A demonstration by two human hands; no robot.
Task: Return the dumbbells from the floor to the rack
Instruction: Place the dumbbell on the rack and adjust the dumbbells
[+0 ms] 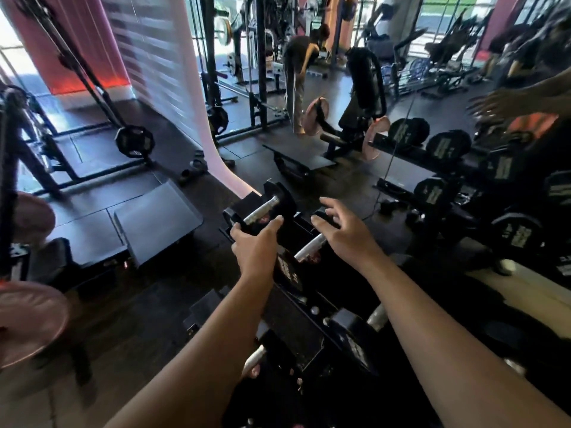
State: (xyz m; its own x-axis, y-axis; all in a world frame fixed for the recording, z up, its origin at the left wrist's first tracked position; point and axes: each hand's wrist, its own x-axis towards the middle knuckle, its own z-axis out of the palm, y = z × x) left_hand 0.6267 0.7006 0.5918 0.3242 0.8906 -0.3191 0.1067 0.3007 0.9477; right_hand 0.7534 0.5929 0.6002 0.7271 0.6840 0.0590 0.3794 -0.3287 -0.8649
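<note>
I see black dumbbells (262, 208), silver handles (309, 250); black rack (290, 316); pink plates (375, 139); dark floor (102, 223); red-pink wall (77, 41).

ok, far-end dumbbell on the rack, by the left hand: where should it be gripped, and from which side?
Grip the dumbbell on its bare knurled metal handle between the two black heads. That is the only narrow part. Come from above on the near side, since it lies across the rack. The left hand is at its near head, not yet wrapped round it.

Dumbbells on the rack, by the hands

One dumbbell (261, 206) lies on the rack (296, 307) just beyond the left hand (255, 247); another dumbbell (309, 247) lies under the right hand (346, 233).
</note>
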